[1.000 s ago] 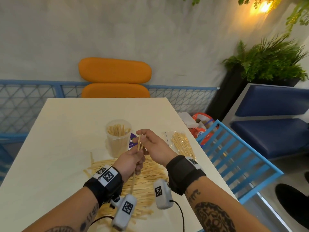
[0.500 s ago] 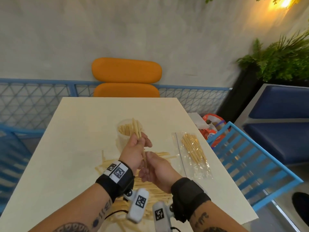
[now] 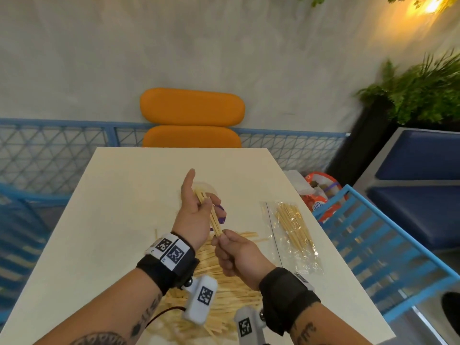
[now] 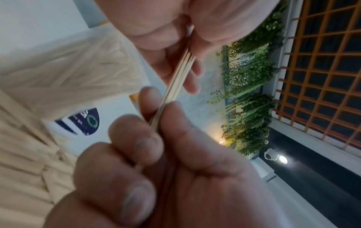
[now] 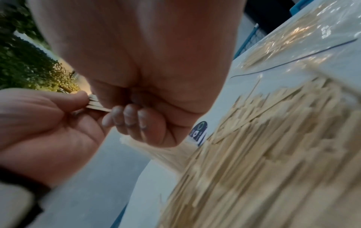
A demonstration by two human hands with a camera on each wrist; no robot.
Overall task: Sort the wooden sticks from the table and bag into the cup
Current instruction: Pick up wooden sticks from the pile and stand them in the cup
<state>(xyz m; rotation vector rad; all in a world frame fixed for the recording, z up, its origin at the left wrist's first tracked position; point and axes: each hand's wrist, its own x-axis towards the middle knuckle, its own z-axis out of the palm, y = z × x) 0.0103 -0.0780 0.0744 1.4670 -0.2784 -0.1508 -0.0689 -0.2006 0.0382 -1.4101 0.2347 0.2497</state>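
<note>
A small bundle of wooden sticks [image 3: 214, 219] is held between both hands above the table [image 3: 119, 210]. My left hand [image 3: 205, 206] grips its upper part with the index finger stretched out. My right hand [image 3: 221, 239] pinches its lower end. The left wrist view shows the bundle [image 4: 179, 74] running from my left hand [image 4: 187, 46] down to my right hand [image 4: 161, 114]. The clear cup [image 3: 210, 188] with sticks in it is mostly hidden behind my left hand. A loose pile of sticks [image 3: 231, 282] lies under my wrists. A clear bag [image 3: 293, 227] of sticks lies to the right.
A purple-and-white label [image 3: 221, 216] shows beside the cup. An orange chair [image 3: 191, 108] stands at the table's far end. Along the right edge is a blue slatted chair [image 3: 378, 247] with a red packet [image 3: 321, 190] behind it.
My left hand carried the bundle up over the cup, then tipped it back. My right hand dropped below and now pinches the lower end. The left index finger has straightened.
</note>
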